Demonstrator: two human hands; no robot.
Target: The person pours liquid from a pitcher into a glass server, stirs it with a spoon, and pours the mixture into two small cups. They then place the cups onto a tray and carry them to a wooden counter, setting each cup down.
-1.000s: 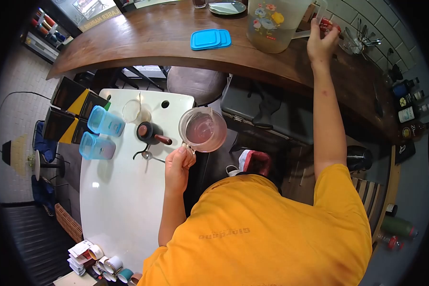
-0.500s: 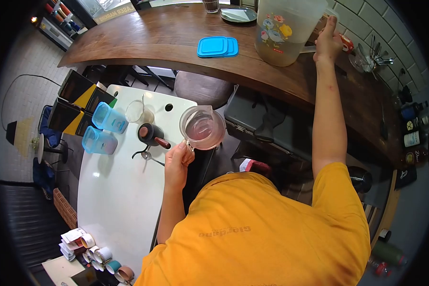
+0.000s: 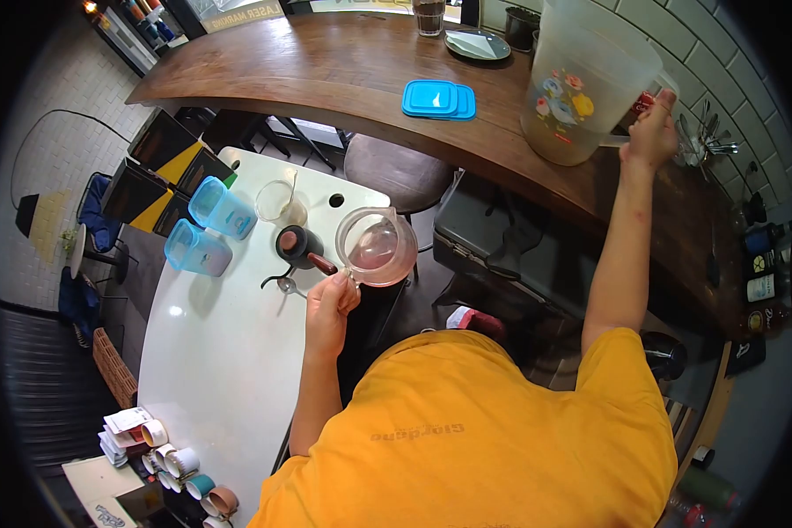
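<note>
Since the earlier frames the large plastic pitcher (image 3: pixel 590 84) has come off the wooden counter (image 3: pixel 326 70) and tilted, its base now over the counter's near edge, while the glass measuring jug (image 3: pixel 377 246) has hardly shifted; the right hand (image 3: pixel 651 136) is wrapped around the pitcher's handle, fingers closed on it, the arm stretched up and out to the counter's right end; the pitcher is translucent, with a flower print on its side; the left hand (image 3: pixel 330 304) grips the jug's handle with closed fingers and holds the jug level beyond the right edge of the white table (image 3: pixel 211 370), over the gap between table and counter, a little pinkish liquid in its bottom; just left of the jug, near the table's far right corner, stands a small dark pot (image 3: pixel 295 246) with a brown handle, a spoon (image 3: pixel 283 283) lying beside it; farther left sit a small clear glass (image 3: pixel 275 201) and two blue containers (image 3: pixel 209 231) near the table's far left edge; at the table's near left corner is a cluster of tape rolls (image 3: pixel 180 466); on the counter, between the jug and the pitcher, lie two stacked blue lids (image 3: pixel 438 99), with a plate (image 3: pixel 477 44) farther back.
</note>
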